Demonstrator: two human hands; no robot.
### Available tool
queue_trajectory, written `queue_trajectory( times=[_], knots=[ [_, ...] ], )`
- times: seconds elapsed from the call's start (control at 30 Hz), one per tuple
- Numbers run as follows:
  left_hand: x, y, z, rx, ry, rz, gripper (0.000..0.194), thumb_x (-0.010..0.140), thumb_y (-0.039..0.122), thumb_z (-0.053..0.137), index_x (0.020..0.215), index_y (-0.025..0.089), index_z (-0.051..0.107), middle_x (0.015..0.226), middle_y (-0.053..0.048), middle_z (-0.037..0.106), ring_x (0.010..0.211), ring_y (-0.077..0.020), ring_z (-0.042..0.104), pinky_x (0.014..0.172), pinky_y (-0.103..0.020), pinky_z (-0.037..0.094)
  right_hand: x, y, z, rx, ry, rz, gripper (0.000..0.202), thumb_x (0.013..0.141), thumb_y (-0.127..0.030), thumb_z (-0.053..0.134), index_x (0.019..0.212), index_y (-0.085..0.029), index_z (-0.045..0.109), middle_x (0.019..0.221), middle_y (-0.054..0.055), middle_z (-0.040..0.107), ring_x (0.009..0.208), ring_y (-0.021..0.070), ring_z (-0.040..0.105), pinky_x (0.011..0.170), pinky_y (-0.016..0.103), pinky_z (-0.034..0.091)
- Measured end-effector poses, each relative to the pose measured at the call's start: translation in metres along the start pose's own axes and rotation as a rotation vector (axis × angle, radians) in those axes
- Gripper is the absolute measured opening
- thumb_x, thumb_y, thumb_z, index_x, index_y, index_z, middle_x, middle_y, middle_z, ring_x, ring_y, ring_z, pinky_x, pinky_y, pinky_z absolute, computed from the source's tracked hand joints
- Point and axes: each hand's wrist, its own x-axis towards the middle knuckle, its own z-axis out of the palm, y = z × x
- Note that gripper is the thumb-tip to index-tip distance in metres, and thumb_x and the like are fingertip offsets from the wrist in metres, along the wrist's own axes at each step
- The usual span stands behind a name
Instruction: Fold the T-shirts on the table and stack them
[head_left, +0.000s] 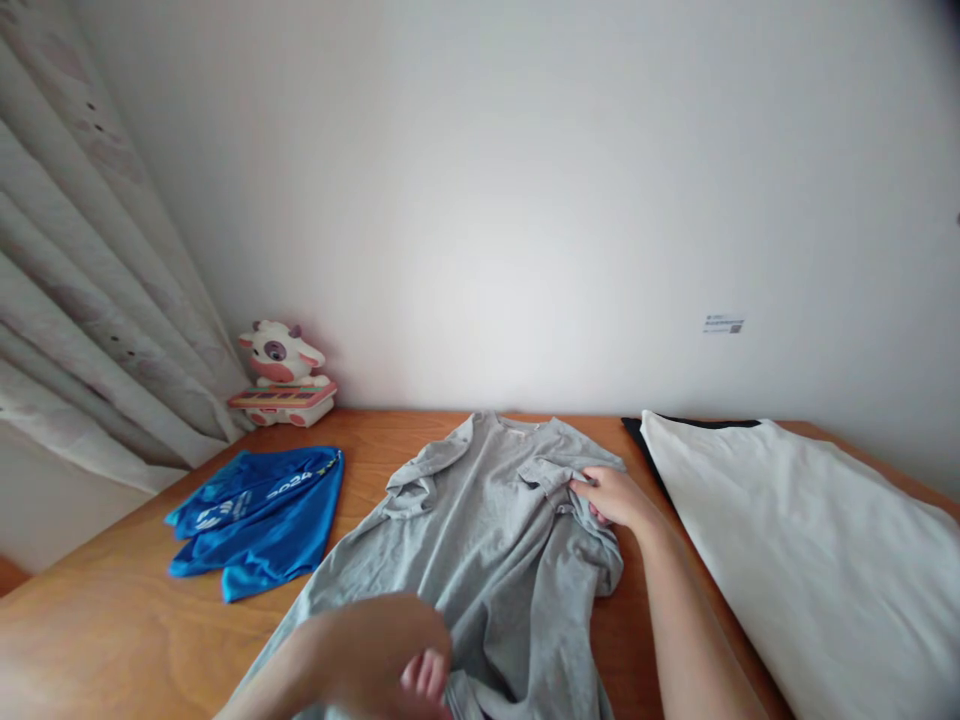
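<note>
A grey short-sleeved T-shirt (465, 540) lies spread on the wooden table, collar towards the wall. Its right-hand side is bunched into folds. Near that side's sleeve, my right hand (609, 495) pinches the cloth between thumb and fingers. My left hand (409, 650) is at the bottom of the view, over the lower part of the shirt and a little smeared by motion. Its fingers are curled in, with a fold of the grey cloth right beside them. The shirt's lower hem is partly hidden by the left hand and forearm.
A blue garment (262, 515) with white print lies folded on the left. White cloth (810, 540) lies over a black one (651, 455) on the right. A cow-shaped toy keyboard (285, 385) stands in the back left corner by the curtain (90, 270). The wall bounds the wooden table (112, 600).
</note>
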Motion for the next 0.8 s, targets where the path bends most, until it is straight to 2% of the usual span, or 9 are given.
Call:
queue_trajectory(
  times=[0.07, 0.13, 0.23, 0.3, 0.37, 0.47, 0.63, 0.8],
  knots=[
    [0.043, 0.007, -0.015, -0.023, 0.253, 0.0, 0.027, 0.089, 0.048, 0.059, 0.083, 0.025, 0.072, 0.086, -0.001, 0.074, 0.077, -0.0189, 0.067, 0.067, -0.027, 0.048, -0.003, -0.003, -0.007, -0.019, 0.011, -0.022, 0.024, 0.093, -0.034, 0.054, 0.074, -0.021, 0.061, 0.05, -0.004, 0.057, 0.048, 0.0137, 0.058, 0.05, 0.021, 0.036],
    [0.091, 0.006, -0.019, -0.098, 0.459, -0.045, 0.029, 0.091, 0.047, 0.055, 0.089, 0.022, 0.07, 0.09, -0.003, 0.073, 0.08, -0.0185, 0.067, 0.07, -0.028, 0.049, -0.007, -0.006, -0.014, -0.038, 0.013, -0.036, 0.03, 0.094, -0.035, 0.053, 0.067, -0.022, 0.058, 0.045, -0.005, 0.054, 0.045, 0.0132, 0.056, 0.049, 0.022, 0.034],
    [0.151, -0.005, -0.005, -0.173, 0.696, -0.148, 0.027, 0.093, 0.043, 0.054, 0.092, 0.02, 0.068, 0.095, -0.007, 0.072, 0.086, -0.0208, 0.067, 0.078, -0.032, 0.052, -0.013, -0.008, -0.019, -0.047, -0.02, -0.04, 0.038, 0.096, -0.037, 0.047, 0.062, -0.022, 0.054, 0.042, -0.005, 0.052, 0.04, 0.0123, 0.052, 0.046, 0.022, 0.033],
    [0.173, -0.01, 0.008, -0.091, 0.783, -0.158, 0.021, 0.092, 0.037, 0.056, 0.095, 0.02, 0.068, 0.101, -0.009, 0.071, 0.097, -0.0246, 0.065, 0.088, -0.037, 0.051, -0.015, -0.008, -0.019, -0.046, -0.037, -0.046, 0.04, 0.098, -0.036, 0.044, 0.062, -0.022, 0.053, 0.044, -0.004, 0.055, 0.039, 0.0117, 0.052, 0.046, 0.022, 0.035],
    [0.18, -0.01, 0.019, -0.006, 0.778, -0.095, 0.018, 0.091, 0.033, 0.058, 0.099, 0.021, 0.069, 0.108, -0.01, 0.069, 0.105, -0.0269, 0.062, 0.094, -0.04, 0.049, -0.014, -0.009, -0.015, -0.044, -0.04, -0.053, 0.041, 0.098, -0.037, 0.043, 0.061, -0.022, 0.054, 0.047, -0.003, 0.059, 0.04, 0.0114, 0.053, 0.047, 0.022, 0.036],
    [0.178, -0.007, 0.023, 0.027, 0.726, -0.003, 0.02, 0.092, 0.031, 0.057, 0.106, 0.023, 0.069, 0.117, -0.01, 0.068, 0.111, -0.0272, 0.06, 0.096, -0.041, 0.048, -0.01, -0.011, -0.007, -0.04, -0.013, -0.063, 0.044, 0.099, -0.04, 0.042, 0.06, -0.023, 0.053, 0.047, -0.003, 0.059, 0.04, 0.0121, 0.053, 0.049, 0.023, 0.037],
    [0.176, -0.01, 0.021, -0.004, 0.74, 0.003, 0.026, 0.097, 0.034, 0.053, 0.116, 0.024, 0.067, 0.128, -0.008, 0.066, 0.118, -0.0274, 0.058, 0.101, -0.044, 0.044, -0.003, -0.012, 0.003, 0.007, 0.153, -0.095, 0.047, 0.099, -0.048, 0.036, 0.061, -0.024, 0.05, 0.047, -0.002, 0.055, 0.052, 0.0148, 0.058, 0.057, 0.024, 0.039],
    [0.18, -0.015, 0.024, -0.001, 0.743, 0.05, 0.033, 0.101, 0.042, 0.047, 0.118, 0.023, 0.067, 0.131, -0.009, 0.065, 0.122, -0.0274, 0.058, 0.104, -0.045, 0.043, 0.001, 0.0, 0.005, 0.123, 0.309, -0.056, 0.062, 0.094, -0.072, 0.02, 0.067, -0.025, 0.05, 0.051, 0.0, 0.052, 0.054, 0.0175, 0.055, 0.054, 0.025, 0.038]
  ],
)
